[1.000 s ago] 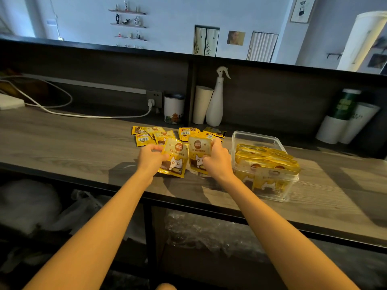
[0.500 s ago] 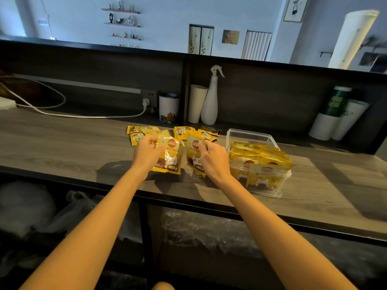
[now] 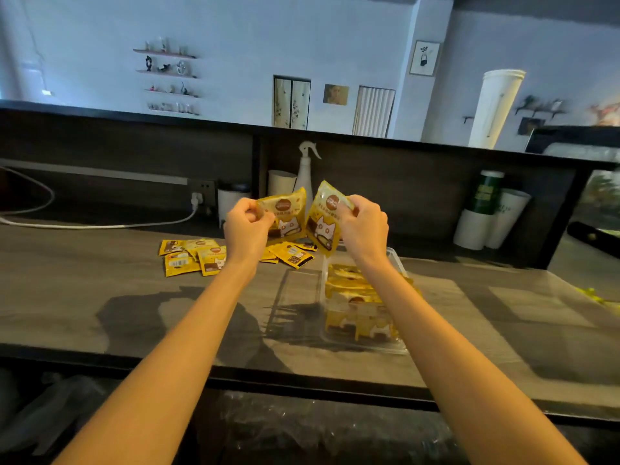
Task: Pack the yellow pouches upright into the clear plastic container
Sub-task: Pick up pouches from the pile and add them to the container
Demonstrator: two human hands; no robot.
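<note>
Spray bottle [image 3: 303, 186] behind clear container [image 3: 365, 345], loose pouches [image 3: 191, 260] left, right forearm [image 3: 419, 313] across it. Above: left hand [image 3: 246, 226] pinches yellow cat-print pouch [image 3: 285, 213], right hand [image 3: 364, 226] another.

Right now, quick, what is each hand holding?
Left hand: closed, pinching a yellow pouch in the air.
Right hand: closed, pinching another yellow pouch in the air.

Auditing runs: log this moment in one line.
left hand: pinches left pouch | right hand: pinches right pouch | container: part full | loose pouches: on counter
</note>
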